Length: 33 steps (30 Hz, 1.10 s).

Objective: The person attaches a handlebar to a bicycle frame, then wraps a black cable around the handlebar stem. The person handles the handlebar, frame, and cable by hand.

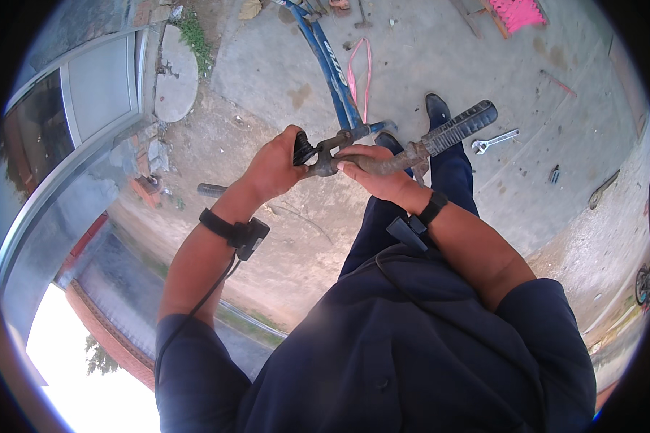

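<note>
My left hand [269,167] is closed, with a black ribbed piece [304,149] showing between thumb and fingers. I cannot make out what kind of part it is. It sits beside the clamp of a rusty handlebar [393,163]. My right hand [377,173] grips that bar just right of the clamp, thumb and fingers around it. A black ribbed handlebar grip [464,127] covers the bar's right end, while its left end [211,190] shows past my left wrist. The bar joins a blue bicycle frame [323,61] stretching away from me.
An adjustable wrench [495,141] lies on the concrete to the right, with a thin red-handled tool [560,84] farther off. A pink strap [352,76] loops beside the frame. At the far right stands a pink woven seat [516,14]. A red brick [146,189] lies left.
</note>
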{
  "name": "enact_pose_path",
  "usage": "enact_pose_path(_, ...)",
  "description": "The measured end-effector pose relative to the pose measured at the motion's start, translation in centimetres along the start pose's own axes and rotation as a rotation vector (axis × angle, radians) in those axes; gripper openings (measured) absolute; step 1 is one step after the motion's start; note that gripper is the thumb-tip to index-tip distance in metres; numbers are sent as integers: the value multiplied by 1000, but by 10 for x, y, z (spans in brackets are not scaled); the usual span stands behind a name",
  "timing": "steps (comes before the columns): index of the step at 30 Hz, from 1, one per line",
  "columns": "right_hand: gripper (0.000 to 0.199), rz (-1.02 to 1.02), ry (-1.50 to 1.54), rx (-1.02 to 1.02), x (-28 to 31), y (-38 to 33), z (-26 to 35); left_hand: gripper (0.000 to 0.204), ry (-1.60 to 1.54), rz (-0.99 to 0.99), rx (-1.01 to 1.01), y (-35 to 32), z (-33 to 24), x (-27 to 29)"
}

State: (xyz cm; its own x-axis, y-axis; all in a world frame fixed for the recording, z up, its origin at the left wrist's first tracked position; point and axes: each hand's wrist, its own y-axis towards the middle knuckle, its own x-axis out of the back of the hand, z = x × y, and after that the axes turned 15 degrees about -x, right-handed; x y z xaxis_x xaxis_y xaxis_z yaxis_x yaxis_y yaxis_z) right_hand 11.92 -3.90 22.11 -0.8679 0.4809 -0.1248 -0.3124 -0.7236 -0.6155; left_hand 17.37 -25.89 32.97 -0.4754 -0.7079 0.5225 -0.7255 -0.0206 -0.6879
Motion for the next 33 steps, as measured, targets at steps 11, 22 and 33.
enact_pose_path(11,25,61,8,-51,8,-5,-1,40,196,145,-283,15,5,13)
enact_pose_path(22,26,96,135,-81,2,-1,-10,33,226,31,-165,-7,-15,9)
enact_pose_path(33,38,245,346,-289,7,-7,-2,29,382,-73,-166,-12,-15,-3)
